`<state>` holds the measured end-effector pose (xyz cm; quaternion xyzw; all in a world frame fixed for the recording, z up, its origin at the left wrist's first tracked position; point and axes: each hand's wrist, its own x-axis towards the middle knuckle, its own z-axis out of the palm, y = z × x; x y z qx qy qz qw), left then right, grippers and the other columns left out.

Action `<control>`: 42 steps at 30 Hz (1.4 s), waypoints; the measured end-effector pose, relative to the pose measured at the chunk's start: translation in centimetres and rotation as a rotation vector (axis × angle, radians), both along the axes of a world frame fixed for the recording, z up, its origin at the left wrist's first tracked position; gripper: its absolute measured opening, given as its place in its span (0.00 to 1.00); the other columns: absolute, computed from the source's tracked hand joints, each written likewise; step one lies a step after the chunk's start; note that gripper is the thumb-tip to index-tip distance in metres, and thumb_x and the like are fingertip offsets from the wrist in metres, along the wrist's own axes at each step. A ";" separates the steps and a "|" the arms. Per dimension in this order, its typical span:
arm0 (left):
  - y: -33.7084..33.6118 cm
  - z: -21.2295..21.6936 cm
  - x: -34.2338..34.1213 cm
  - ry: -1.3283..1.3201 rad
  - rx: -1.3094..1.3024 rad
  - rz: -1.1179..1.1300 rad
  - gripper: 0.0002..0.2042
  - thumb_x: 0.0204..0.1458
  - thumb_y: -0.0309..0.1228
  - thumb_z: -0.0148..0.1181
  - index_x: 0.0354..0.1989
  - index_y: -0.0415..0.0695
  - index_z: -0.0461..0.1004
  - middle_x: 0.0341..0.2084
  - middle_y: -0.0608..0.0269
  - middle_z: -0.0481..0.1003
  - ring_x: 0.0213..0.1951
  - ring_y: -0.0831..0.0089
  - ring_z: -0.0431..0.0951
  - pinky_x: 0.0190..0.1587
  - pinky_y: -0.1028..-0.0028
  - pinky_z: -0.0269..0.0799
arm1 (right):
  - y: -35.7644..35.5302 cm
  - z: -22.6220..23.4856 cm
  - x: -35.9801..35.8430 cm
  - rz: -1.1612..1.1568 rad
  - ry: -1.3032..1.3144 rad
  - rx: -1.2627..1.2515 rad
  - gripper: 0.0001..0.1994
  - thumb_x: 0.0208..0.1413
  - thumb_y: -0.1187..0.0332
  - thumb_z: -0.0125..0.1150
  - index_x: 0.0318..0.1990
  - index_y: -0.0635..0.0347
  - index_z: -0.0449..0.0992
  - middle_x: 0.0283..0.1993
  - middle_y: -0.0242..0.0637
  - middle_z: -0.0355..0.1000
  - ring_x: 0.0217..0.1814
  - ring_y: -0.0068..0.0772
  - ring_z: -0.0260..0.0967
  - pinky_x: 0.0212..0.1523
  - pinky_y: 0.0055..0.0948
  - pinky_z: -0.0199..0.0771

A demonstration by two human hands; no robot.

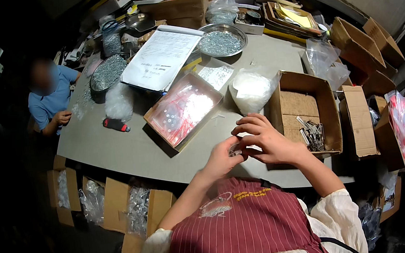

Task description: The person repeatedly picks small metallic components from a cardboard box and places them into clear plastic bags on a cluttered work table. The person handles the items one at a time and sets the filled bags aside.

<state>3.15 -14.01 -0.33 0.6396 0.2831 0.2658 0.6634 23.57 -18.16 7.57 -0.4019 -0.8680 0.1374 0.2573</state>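
Close to my chest, at the table's near edge, my left hand (221, 160) and my right hand (267, 140) meet. Between the fingertips is a small, shiny piece (235, 148), mostly hidden, whose kind I cannot make out. The left fingers are closed round it. My right thumb and fingers bend in against it from the other side. Just beyond the hands lies a shallow carton (208, 119) of clear and red plastic bags with small round pieces on top. Right of my right hand, an open cardboard box (297, 99) holds several thin metal parts (312, 132).
A clear bag of white contents (251, 91) stands behind my hands. Farther back are a clipboard with written paper (163, 56), a metal bowl (222, 39) of small metal pieces and a red-black screwdriver handle (116, 124). Another person (49, 97) sits at far left.
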 end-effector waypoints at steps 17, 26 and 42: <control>0.6 1.9 -9.1 0.011 0.331 0.562 0.05 0.59 0.26 0.61 0.39 0.36 0.76 0.31 0.57 0.81 0.36 0.67 0.83 0.41 0.69 0.77 | 3.2 -0.8 -10.0 -0.217 0.438 -0.375 0.13 0.60 0.65 0.68 0.42 0.67 0.75 0.39 0.45 0.78 0.44 0.41 0.80 0.47 0.35 0.78; 0.1 1.4 -16.0 0.252 0.494 0.728 0.04 0.58 0.26 0.62 0.37 0.38 0.77 0.30 0.57 0.82 0.35 0.67 0.84 0.41 0.70 0.77 | 5.9 -3.7 -16.5 0.014 0.234 -0.287 0.11 0.58 0.65 0.61 0.37 0.65 0.72 0.33 0.50 0.72 0.39 0.55 0.72 0.40 0.47 0.71; -1.6 -9.4 -31.7 0.831 0.213 0.958 0.10 0.61 0.37 0.58 0.42 0.44 0.79 0.32 0.51 0.83 0.38 0.47 0.82 0.42 0.53 0.76 | 21.3 -15.6 -13.1 -0.230 -0.190 0.059 0.11 0.41 0.73 0.67 0.35 0.60 0.77 0.37 0.44 0.74 0.42 0.50 0.75 0.45 0.43 0.74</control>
